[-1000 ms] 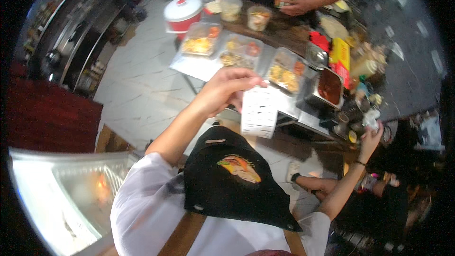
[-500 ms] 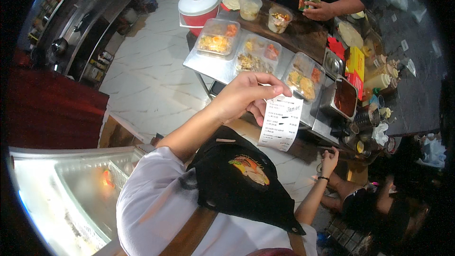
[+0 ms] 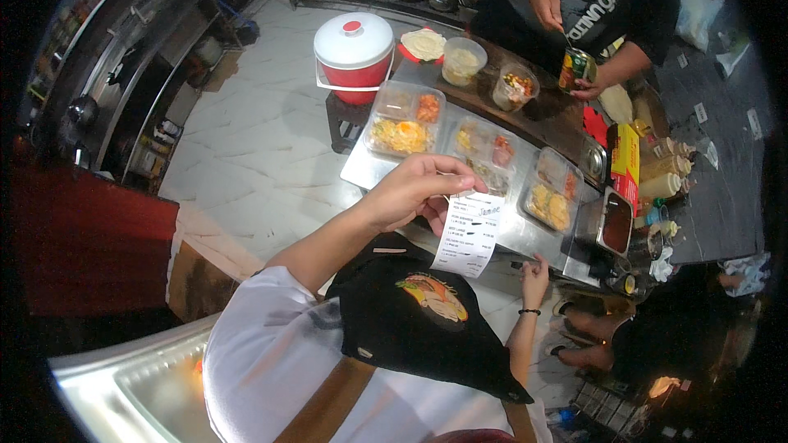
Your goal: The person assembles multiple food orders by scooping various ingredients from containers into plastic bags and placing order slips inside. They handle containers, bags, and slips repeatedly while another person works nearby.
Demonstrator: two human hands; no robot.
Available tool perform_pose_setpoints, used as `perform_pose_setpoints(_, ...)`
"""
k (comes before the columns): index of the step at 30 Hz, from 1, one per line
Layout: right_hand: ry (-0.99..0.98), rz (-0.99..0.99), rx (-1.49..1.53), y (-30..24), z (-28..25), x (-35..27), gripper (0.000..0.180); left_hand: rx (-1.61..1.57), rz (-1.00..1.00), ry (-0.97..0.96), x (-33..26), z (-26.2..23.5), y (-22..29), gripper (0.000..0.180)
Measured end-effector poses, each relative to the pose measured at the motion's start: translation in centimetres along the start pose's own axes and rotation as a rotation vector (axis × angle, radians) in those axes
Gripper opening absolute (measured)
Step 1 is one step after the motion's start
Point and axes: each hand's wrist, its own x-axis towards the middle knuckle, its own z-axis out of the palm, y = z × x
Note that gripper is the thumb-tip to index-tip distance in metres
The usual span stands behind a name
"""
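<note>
My left hand (image 3: 420, 190) is closed in a pinch on the top edge of a white paper receipt (image 3: 468, 239), which hangs down with a slight curl and has handwriting and dark pen marks. Behind it, on a steel-topped table (image 3: 359, 166), stand three clear-lidded meal containers: one (image 3: 404, 125) at the left, another (image 3: 484, 148) in the middle, partly hidden by my hand, and a third (image 3: 552, 190) at the right. My right hand (image 3: 535, 280), with a dark bracelet at the wrist, is low beside the table's near edge. Its fingers look loosely apart, with nothing visibly held.
Across the table a person's hands hold an opened can (image 3: 576, 70) and a utensil. Two clear tubs (image 3: 514, 89) stand there, beside a red cooler with a white lid (image 3: 353, 47). Sauce bottles (image 3: 663, 185) and a steel sauce pan (image 3: 616, 220) line the right. Another person crouches lower right.
The view has shifted, so the table things sit lower and further right. My left hand still holds the receipt. My right hand has come closer to the receipt. The person's hand has a utensil at the can.
</note>
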Motion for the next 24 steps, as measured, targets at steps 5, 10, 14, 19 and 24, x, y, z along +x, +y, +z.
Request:
perform_pose_setpoints(5,-0.037,-0.024,-0.091,-8.2,4.9,-1.2,0.032,0.027,0.006,-0.014,-0.4,-5.3,2.9,0.027)
perform_pose_setpoints(10,-0.060,-0.133,-0.150,-14.0,6.3,-1.2,0.032,0.009,-0.002,0.028,-0.9,-9.3,4.1,0.026)
perform_pose_setpoints(14,-0.073,-0.215,-0.184,-16.5,8.1,0.2,0.037,-0.045,0.021,0.098,-1.0,-11.8,3.6,0.026)
perform_pose_setpoints(19,-0.227,-0.161,-0.374,-17.6,11.3,0.6,0.049,-0.041,0.052,0.224,-1.7,-14.2,3.4,0.026)
perform_pose_setpoints(24,-0.426,-0.201,-0.431,-17.8,14.4,-0.7,0.047,-0.018,0.103,0.473,-3.3,-17.2,4.3,0.022)
